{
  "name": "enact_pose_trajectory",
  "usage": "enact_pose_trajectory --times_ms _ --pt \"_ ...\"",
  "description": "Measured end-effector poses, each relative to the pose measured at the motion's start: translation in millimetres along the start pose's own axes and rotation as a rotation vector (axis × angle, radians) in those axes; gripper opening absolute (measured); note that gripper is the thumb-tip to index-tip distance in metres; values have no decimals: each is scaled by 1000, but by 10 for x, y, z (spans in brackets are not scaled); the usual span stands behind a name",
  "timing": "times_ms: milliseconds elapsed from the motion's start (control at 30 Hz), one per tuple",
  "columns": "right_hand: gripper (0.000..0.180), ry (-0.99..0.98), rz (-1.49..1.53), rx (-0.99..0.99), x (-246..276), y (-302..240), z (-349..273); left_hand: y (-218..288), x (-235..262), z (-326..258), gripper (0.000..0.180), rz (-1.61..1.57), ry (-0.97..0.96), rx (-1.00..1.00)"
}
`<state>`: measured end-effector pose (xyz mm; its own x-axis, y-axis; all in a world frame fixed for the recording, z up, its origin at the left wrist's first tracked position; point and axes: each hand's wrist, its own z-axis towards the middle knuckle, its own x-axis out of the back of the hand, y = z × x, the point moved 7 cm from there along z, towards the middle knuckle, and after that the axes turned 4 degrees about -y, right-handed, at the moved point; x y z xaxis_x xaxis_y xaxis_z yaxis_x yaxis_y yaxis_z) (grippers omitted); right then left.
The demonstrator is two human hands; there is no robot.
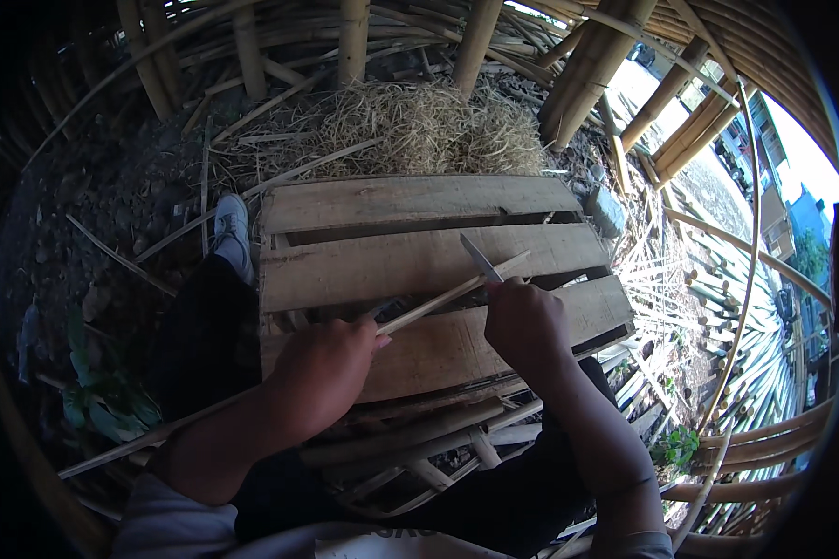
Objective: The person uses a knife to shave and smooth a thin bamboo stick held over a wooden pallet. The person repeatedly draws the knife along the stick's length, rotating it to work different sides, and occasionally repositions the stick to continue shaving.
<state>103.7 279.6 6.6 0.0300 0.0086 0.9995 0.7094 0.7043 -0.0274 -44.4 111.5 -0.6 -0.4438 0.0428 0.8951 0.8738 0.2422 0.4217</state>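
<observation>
A long, thin bamboo strip (438, 300) runs slantwise over the slatted wooden table (382, 265), its far end over the middle boards. My left hand (331, 361) is closed around it, and the strip's tail passes under my left forearm toward the lower left. In my right hand (529, 326) is a knife (479, 258), gripped by its handle, which my fingers hide. The blade points up and left and crosses the strip near its far end. Whether the edge touches the strip I cannot tell.
Behind the table lies a heap of dry shavings (438, 126). Bamboo posts (352, 42) stand beyond it. A grey block (606, 212) sits by the table's right corner. Many cut bamboo poles (746, 326) lie at the right. My shoe (232, 228) rests left of the table.
</observation>
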Motion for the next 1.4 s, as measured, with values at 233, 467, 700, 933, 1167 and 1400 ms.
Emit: enact_pose_trajectory --times_ms 233,467,700,933,1167,1400 --pt "34 42 121 161 50 -258 -157 -11 -17 -17 37 15 -2 4" --pt "43 134 305 -43 -1 -142 -70 -12 28 -32 36 32 -12 36" --pt "72 -59 663 -349 -325 489 177 -117 70 -94 34 32 -122 74" --pt "59 -132 1019 -396 -423 356 196 -45 111 -128 36 32 -126 158" --pt "47 61 968 -256 -357 221 254 106 29 1 26 19 236 48" --pt "47 73 888 -239 -420 297 305 200 -40 245 18 8 379 -135"
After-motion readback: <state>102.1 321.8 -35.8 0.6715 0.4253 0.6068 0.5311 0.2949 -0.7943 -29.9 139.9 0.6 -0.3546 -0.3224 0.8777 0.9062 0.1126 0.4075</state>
